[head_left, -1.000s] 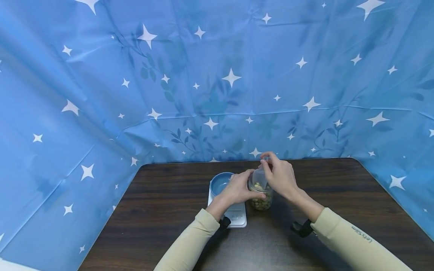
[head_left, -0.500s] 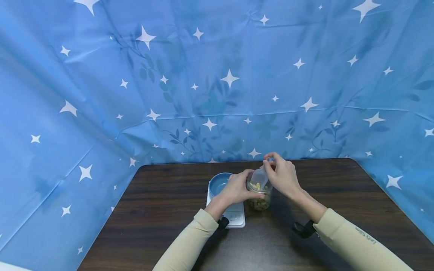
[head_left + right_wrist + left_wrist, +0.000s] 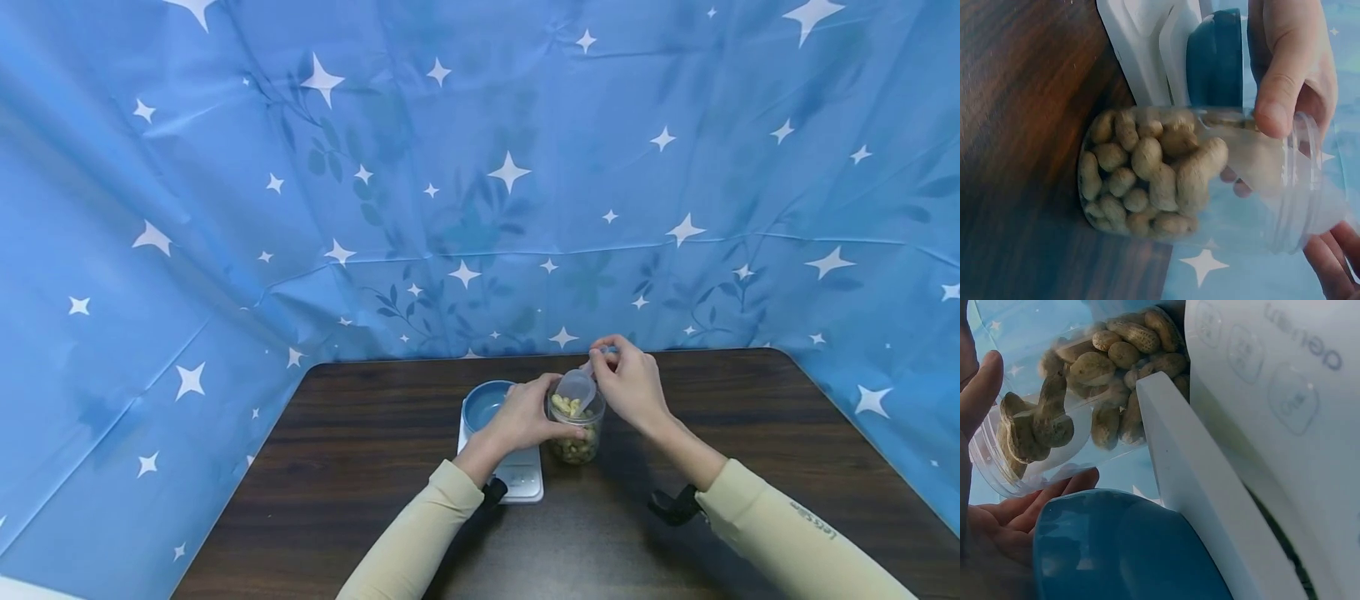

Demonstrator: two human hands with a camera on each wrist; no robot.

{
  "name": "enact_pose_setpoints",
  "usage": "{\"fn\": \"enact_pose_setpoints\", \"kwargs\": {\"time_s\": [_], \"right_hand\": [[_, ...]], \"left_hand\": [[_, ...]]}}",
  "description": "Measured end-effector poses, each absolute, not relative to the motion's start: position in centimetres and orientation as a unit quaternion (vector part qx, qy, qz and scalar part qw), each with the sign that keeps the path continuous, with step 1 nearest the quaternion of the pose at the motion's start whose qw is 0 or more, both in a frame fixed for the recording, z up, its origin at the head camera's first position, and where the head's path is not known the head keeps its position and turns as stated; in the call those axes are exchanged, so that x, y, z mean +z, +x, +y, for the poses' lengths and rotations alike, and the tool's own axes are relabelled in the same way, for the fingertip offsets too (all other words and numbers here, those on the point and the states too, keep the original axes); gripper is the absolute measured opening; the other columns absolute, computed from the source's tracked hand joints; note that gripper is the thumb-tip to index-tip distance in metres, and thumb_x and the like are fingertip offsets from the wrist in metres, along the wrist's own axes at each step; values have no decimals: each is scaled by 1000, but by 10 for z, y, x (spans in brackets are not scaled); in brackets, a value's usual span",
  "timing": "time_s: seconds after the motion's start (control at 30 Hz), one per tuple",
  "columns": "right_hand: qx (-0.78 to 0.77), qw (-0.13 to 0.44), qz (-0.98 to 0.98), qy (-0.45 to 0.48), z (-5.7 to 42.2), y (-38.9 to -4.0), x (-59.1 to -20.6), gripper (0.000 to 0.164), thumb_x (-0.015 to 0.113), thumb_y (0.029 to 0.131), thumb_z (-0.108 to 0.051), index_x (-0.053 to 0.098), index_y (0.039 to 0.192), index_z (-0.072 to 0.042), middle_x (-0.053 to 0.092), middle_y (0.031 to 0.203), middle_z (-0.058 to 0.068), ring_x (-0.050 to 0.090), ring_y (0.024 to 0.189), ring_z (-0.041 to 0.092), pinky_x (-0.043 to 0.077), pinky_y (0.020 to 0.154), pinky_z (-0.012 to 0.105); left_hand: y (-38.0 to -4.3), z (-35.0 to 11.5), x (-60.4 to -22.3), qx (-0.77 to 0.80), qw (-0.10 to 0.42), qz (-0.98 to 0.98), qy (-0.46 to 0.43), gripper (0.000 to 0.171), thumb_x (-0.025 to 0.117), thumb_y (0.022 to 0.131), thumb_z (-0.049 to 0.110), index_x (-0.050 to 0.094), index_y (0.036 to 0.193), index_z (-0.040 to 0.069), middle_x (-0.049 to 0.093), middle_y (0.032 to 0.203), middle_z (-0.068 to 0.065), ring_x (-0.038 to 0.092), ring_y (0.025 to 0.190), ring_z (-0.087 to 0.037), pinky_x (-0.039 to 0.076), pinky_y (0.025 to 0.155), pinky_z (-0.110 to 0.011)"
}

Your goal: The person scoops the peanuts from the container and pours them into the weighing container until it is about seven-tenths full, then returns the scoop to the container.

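A clear jar (image 3: pixel 577 451) of unshelled peanuts (image 3: pixel 1146 159) stands on the table. My left hand (image 3: pixel 522 418) grips it around the upper part, the thumb across the near side. With its fingertips my right hand (image 3: pixel 628 382) pinches the handle of a translucent scoop (image 3: pixel 576 385). The scoop's bowl is inside the jar's mouth, tilted, and a few peanuts lie at it near the rim. In the right wrist view, the left thumb (image 3: pixel 1277 103) presses the jar near its threaded neck. The scoop's handle is mostly hidden by my right fingers.
Left of the jar, a blue bowl (image 3: pixel 477 407) sits on a white kitchen scale (image 3: pixel 523 482), partly behind my left hand and wrist. Beneath everything is a dark wooden table (image 3: pixel 360 467). A blue star-patterned cloth (image 3: pixel 420 167) hangs behind it.
My right hand has moved slightly to the right, and the scoop has tipped to a flatter angle in the jar's mouth. My left hand keeps its grip on the jar.
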State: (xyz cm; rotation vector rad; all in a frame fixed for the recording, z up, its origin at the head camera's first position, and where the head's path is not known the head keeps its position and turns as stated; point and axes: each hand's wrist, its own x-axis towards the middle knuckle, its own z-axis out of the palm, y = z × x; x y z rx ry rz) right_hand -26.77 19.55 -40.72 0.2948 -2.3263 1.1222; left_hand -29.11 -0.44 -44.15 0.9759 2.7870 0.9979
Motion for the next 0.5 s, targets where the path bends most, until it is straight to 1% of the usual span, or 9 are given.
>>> {"fn": "enact_pose_setpoints", "kwargs": {"time_s": [0.1, 0.13, 0.2, 0.3, 0.37, 0.43, 0.5], "right_hand": [[407, 243, -872, 119, 194, -268, -404, 19, 58, 105, -15, 67, 110, 1, 66, 61, 0, 41, 36, 13, 31, 37, 29], [409, 235, -874, 116, 194, -267, -404, 18, 58, 106, -15, 67, 111, 0, 67, 62, 0, 43, 37, 14, 32, 37, 29], [418, 224, -874, 105, 194, -266, -405, 19, 57, 106, -15, 68, 111, -1, 67, 61, 0, 51, 41, 15, 36, 38, 29], [443, 221, -865, 80, 195, -264, -407, 20, 57, 107, -16, 68, 111, 0, 69, 63, 1, 63, 51, 20, 47, 45, 28], [461, 219, -857, 69, 197, -264, -409, 21, 57, 107, -16, 67, 112, 1, 71, 68, 4, 70, 60, 24, 53, 50, 28], [475, 217, -850, 61, 199, -264, -409, 22, 56, 107, -17, 67, 114, 1, 73, 72, 6, 71, 63, 28, 55, 53, 28], [487, 214, -845, 55, 201, -264, -409, 24, 56, 107, -18, 67, 115, 2, 74, 76, 9, 72, 66, 28, 57, 55, 29]], "left_hand": [[-291, -5, -440, 327, 9, 890, 318, 86, 84, 81, 56, 51, 148, 14, 65, 128, 3, 62, 111, -11, 48, 98, -39], [-291, -5, -440, 328, 9, 889, 319, 85, 85, 81, 55, 51, 148, 14, 65, 127, 3, 62, 110, -10, 49, 97, -38], [-291, -5, -440, 333, 13, 886, 321, 85, 85, 81, 54, 51, 148, 14, 66, 125, 3, 63, 108, -9, 51, 94, -36], [-290, -4, -441, 332, 16, 887, 321, 85, 84, 81, 56, 51, 147, 13, 66, 126, 4, 62, 109, -9, 48, 98, -38], [-290, -4, -441, 329, 16, 889, 318, 86, 84, 81, 57, 51, 148, 13, 66, 127, 4, 62, 110, -9, 45, 102, -41], [-290, -3, -440, 324, 14, 892, 315, 87, 84, 81, 57, 51, 148, 13, 65, 128, 3, 62, 112, -10, 42, 105, -45], [-291, -2, -440, 318, 12, 894, 316, 87, 84, 81, 57, 51, 148, 14, 65, 127, 3, 62, 112, -11, 41, 106, -46]]}}
